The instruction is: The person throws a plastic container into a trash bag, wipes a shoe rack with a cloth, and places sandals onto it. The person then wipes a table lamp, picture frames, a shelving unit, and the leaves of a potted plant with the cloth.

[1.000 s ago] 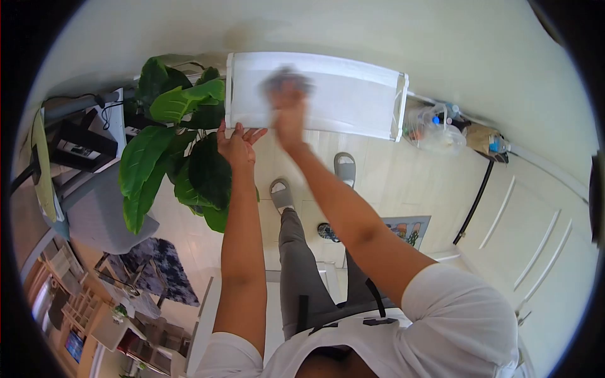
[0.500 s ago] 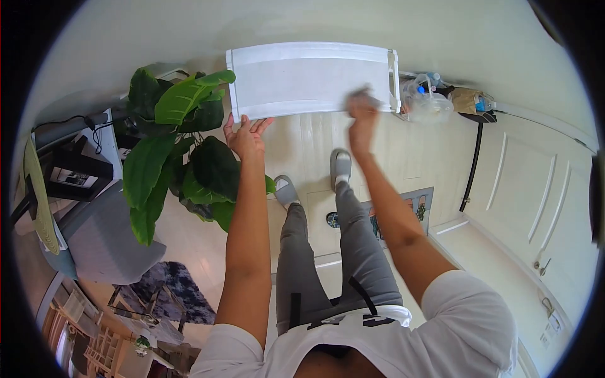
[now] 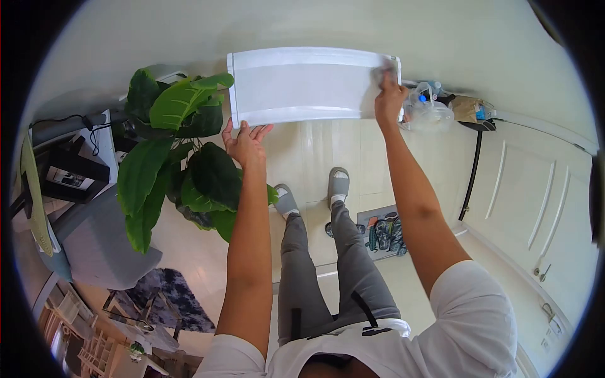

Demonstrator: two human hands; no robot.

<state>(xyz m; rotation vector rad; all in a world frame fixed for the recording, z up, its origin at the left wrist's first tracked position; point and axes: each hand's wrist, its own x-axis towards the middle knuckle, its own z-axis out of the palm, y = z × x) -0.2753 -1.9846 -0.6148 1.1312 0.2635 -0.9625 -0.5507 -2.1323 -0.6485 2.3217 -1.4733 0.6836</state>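
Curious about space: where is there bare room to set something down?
Bare floor shows between the white shelf and the slippers; the shelf's middle is bare too. Crowded: leaves at its left end, clear plastic and paper bag past its right.

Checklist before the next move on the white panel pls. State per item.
1. Left hand at the near left corner of the white panel: ok, fingers at the edge.
2. Right hand holding the grey wad: ok, at the panel's right end.
3. Wad flat on the surface: cannot tell, motion blur.
4. Plant leaf out of the way: not ok, its tip overlaps the panel's left edge in this view.
5. Plastic bag free of the panel: cannot tell, it sits close by the right end.
6. Footing: ok, both grey slippers on the floor.
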